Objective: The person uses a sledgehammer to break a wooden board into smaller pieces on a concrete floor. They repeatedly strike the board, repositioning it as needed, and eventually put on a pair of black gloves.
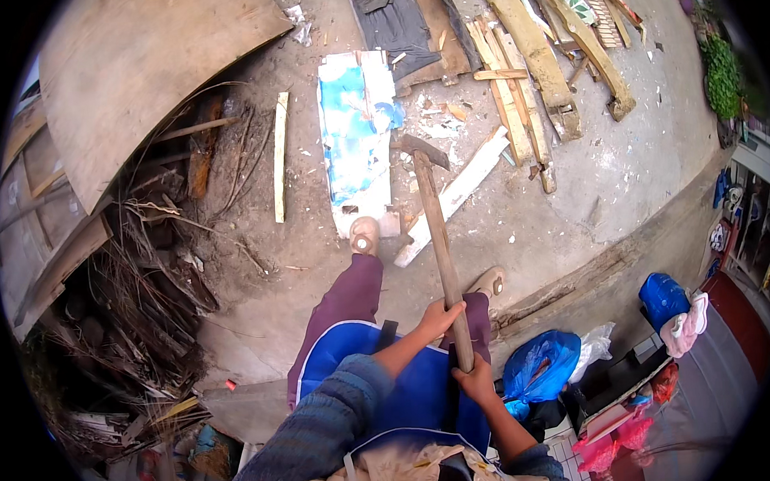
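My left hand (439, 318) is wrapped round the wooden handle of an axe (440, 230), about two thirds of the way down from its head. Lower down, my right hand (474, 378) grips the same handle close to its end. The dark metal axe head points away from me, in front of my feet. Behind the handle lies a white-painted plank (476, 176), slanting across the ground. Whether the head touches anything is unclear. My left shoe rests at the near end of a blue and white printed sheet (353, 140).
Planks and beams (527, 57) lie at the far right. On the left, a large plywood sheet (158, 70) leans over a heap of branches and scrap wood (124, 309). A narrow wood strip (281, 158) lies nearer the middle. Blue plastic bags (538, 367) sit at my right.
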Motion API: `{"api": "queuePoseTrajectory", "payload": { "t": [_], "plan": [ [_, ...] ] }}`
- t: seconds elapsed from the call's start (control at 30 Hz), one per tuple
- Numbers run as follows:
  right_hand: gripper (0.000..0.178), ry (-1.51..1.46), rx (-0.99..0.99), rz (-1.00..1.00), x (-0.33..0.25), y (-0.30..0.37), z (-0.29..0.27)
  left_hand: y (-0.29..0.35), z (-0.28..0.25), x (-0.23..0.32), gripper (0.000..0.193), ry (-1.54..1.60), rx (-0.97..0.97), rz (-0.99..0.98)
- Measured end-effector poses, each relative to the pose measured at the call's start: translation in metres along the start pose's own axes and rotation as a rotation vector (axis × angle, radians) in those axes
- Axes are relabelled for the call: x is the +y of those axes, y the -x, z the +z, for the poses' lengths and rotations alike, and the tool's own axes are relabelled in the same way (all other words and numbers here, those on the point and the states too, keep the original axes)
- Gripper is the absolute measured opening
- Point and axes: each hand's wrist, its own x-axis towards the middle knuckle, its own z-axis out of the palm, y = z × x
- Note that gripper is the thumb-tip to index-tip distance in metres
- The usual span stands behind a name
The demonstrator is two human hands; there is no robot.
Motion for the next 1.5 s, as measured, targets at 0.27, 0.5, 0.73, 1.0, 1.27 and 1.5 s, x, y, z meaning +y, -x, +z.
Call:
{"api": "queuePoseTrajectory", "payload": {
  "t": [0.27, 0.5, 0.73, 1.0, 1.27, 1.5],
  "plan": [
    [0.037, 0.595, 0.300, -0.085, -0.026, -0.041, -0.053, 0.073, -0.237, -0.016, 0.014, -0.014, 0.588, 0.208],
    [0.024, 0.544, 0.517, -0.389, -0.105, -0.059, -0.067, 0.300, -0.347, -0.253, 0.023, -0.768, 0.825, -0.342],
    [0.021, 0.580, 0.622, -0.360, -0.103, -0.067, -0.044, 0.397, -0.225, -0.299, 0.024, -0.863, 0.539, -0.520],
    [0.013, 0.462, 0.720, -0.389, -0.129, -0.060, -0.030, 0.463, -0.242, -0.293, 0.022, -0.649, 0.583, -0.663],
    [0.014, 0.478, 0.679, -0.474, -0.157, -0.061, -0.006, 0.435, -0.246, -0.255, 0.020, -0.637, 0.468, -0.703],
    [0.025, 0.449, 0.709, -0.471, -0.162, -0.074, -0.075, 0.270, -0.334, -0.142, 0.019, -0.297, 0.838, -0.410]
  ]
}}
